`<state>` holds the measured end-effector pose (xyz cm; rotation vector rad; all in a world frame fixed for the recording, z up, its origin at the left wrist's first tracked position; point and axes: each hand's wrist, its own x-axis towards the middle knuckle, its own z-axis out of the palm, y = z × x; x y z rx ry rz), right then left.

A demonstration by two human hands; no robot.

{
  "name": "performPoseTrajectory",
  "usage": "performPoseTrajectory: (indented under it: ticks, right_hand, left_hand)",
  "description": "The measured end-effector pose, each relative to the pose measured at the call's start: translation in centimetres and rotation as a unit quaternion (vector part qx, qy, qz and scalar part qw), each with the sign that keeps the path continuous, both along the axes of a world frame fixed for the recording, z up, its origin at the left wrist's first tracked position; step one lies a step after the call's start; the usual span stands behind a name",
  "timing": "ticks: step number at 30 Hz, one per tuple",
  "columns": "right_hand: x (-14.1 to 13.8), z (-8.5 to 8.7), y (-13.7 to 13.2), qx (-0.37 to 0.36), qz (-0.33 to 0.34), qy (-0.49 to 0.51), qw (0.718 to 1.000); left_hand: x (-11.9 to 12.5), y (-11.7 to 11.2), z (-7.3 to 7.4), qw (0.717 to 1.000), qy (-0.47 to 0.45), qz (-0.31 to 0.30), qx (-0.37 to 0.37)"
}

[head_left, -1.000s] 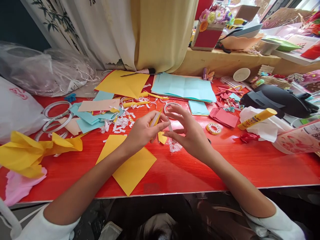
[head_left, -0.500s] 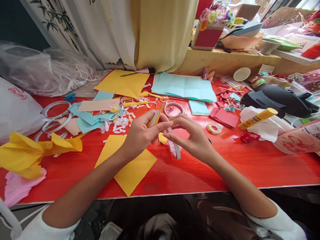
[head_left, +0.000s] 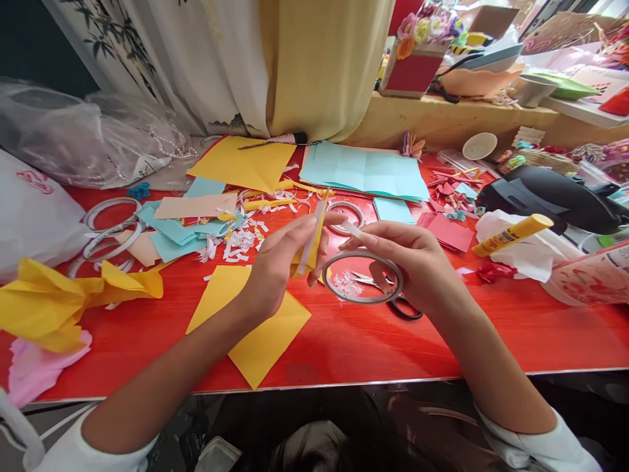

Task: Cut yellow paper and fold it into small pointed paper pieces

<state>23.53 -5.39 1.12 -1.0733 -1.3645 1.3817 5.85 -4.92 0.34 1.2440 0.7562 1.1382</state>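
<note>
My left hand (head_left: 280, 262) is closed on a folded piece of yellow paper (head_left: 316, 244), held upright, with a white strip of tape (head_left: 310, 239) along its face. Close by on the right, my right hand (head_left: 407, 255) pinches the loose end of double-sided tape (head_left: 352, 229) between thumb and fingers. The tape roll (head_left: 362, 300) hangs below those fingers, its ring facing me. Through the ring I see scissors (head_left: 366, 280) lying on the table; a black handle (head_left: 407, 309) shows past the roll. A yellow paper sheet (head_left: 268, 344) lies partly under my left forearm.
Paper scraps (head_left: 243, 239), light blue sheets (head_left: 363, 169) and tape rings (head_left: 112, 213) cover the back of the red table (head_left: 373, 347). To the right are red paper squares (head_left: 449, 233), a yellow glue stick (head_left: 514, 235) and a black device (head_left: 545, 196). Crumpled yellow paper (head_left: 44, 301) lies left.
My right hand has moved right, away from my left, and the tape roll has turned to face me. The tape strip on the folded yellow paper now shows more fully; the scissors have come into view.
</note>
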Motion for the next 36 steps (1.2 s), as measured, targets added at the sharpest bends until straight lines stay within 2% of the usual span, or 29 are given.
performPoseTrajectory:
  ticks: [3, 7, 14, 21, 25, 29, 36]
  right_hand:
    - [0.3, 0.3, 0.0, 0.007, -0.012, -0.043, 0.999]
    - [0.6, 0.5, -0.1, 0.043, -0.020, -0.101, 0.994]
    - [0.9, 0.4, -0.1, 0.071, -0.085, -0.083, 0.990]
    - [-0.7, 0.2, -1.2, 0.055, -0.057, -0.097, 0.992]
    - [-0.8, 0.0, -1.2, 0.086, -0.069, -0.102, 0.989]
    - [-0.7, -0.1, -1.1, 0.102, -0.075, -0.111, 0.986]
    - [-0.7, 0.3, -1.3, 0.107, -0.025, -0.169, 0.979]
  left_hand:
    - [0.2, 0.0, -0.2, 0.999, 0.024, 0.030, 0.003]
    - [0.5, 0.2, -1.0, 0.993, 0.066, 0.087, 0.043]
    - [0.0, 1.4, -1.9, 0.986, -0.006, 0.163, 0.018]
    - [0.3, 1.0, -1.4, 0.988, -0.022, 0.150, 0.016]
    - [0.4, 0.8, -1.3, 0.988, -0.003, 0.150, 0.033]
    - [0.4, 0.7, -1.4, 0.990, -0.021, 0.140, 0.030]
    - [0.6, 0.8, -1.7, 0.987, -0.052, 0.144, 0.041]
